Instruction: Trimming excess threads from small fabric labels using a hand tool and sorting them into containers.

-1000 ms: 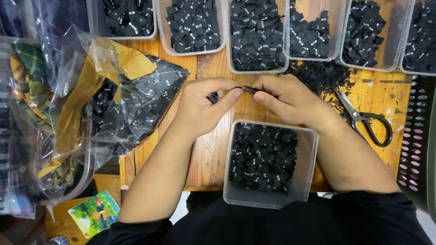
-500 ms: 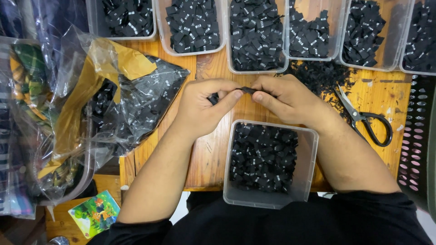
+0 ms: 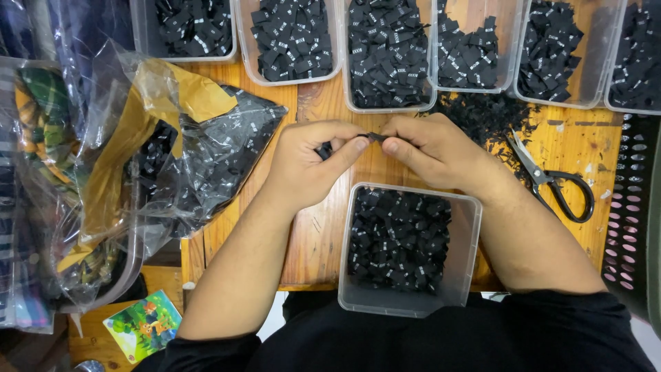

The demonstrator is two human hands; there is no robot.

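My left hand [image 3: 310,162] and my right hand [image 3: 434,148] meet above the wooden table [image 3: 313,241], fingertips pinching a small black fabric label [image 3: 375,136] between them. More black material shows inside my left palm. Just below the hands stands a clear plastic tub [image 3: 468,241] filled with small black labels [image 3: 399,238]. Black scissors [image 3: 551,176] lie on the table to the right of my right hand, beside a scatter of black scraps [image 3: 489,117].
A row of clear tubs [image 3: 389,103] full of black labels lines the far edge. At the left lies a clear plastic bag [image 3: 206,158] of labels with yellow paper, over folded checked cloth [image 3: 41,124]. A dark perforated basket [image 3: 630,227] stands at the right edge.
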